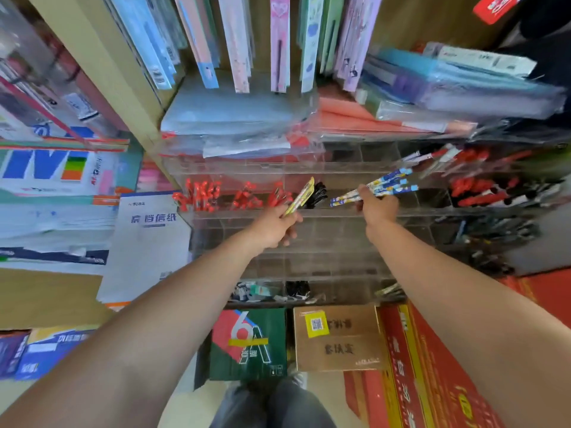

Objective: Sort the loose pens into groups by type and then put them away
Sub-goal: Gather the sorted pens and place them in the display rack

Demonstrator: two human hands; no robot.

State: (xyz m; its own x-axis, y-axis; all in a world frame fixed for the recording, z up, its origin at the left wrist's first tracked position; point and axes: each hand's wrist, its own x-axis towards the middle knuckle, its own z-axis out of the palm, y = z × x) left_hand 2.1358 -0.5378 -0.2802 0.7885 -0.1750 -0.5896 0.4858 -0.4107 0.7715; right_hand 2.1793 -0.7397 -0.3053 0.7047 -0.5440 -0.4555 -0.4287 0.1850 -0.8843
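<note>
Hands are up at the clear acrylic rack [309, 248], and you've got both of them loaded. Your left hand [273, 225] has its fingers curled round the yellow pens [299, 195], gripping them at the lower end so they tilt up and to the right. Their tips sit right in front of the compartment of black pens [318, 190]. Your right hand [377, 208] is clamped on a bundle of blue-and-white patterned pens [383, 184]. They fan out up and to the right above your fist, with the other ends poking out to the left of it. The two bundles are near each other but apart, both held in the air in front of the same row. Left of the yellow pens, that row is packed with red-capped pens [200, 195]. Down below the rack, a green box [247, 344] stands just beside a brown cardboard box [336, 341].
</note>
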